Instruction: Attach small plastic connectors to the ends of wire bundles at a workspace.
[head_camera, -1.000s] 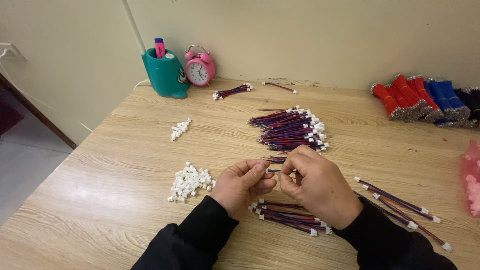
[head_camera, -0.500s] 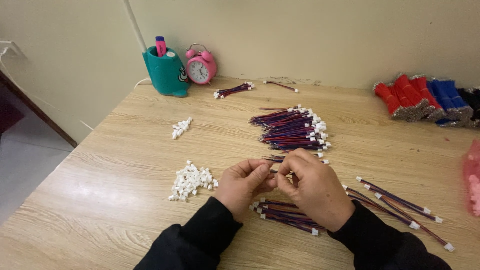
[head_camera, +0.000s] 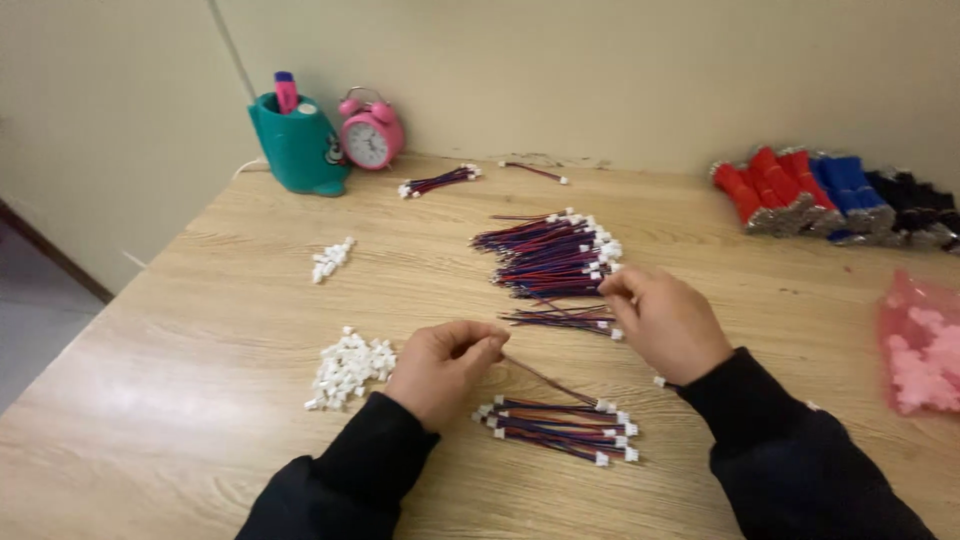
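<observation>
Pale wood-grain laminate tabletop (head_camera: 200, 330), smooth with a soft sheen, lower left. White hard-plastic connector pile (head_camera: 350, 368), matt. Thin red-and-blue plastic-sheathed wire bundle (head_camera: 550, 255), slightly glossy, centre. Teal glossy plastic pen holder (head_camera: 298, 148), upper left. Pink translucent crinkled plastic bag (head_camera: 920, 350), right edge.

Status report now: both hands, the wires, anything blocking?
Left hand pinches one wire. Right hand reaches the large wire pile. Small wire bundle below. Nothing blocking.

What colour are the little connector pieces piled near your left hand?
White. The pile of connector pieces lies on the wooden table beside the left hand; the head view shows it.
</observation>
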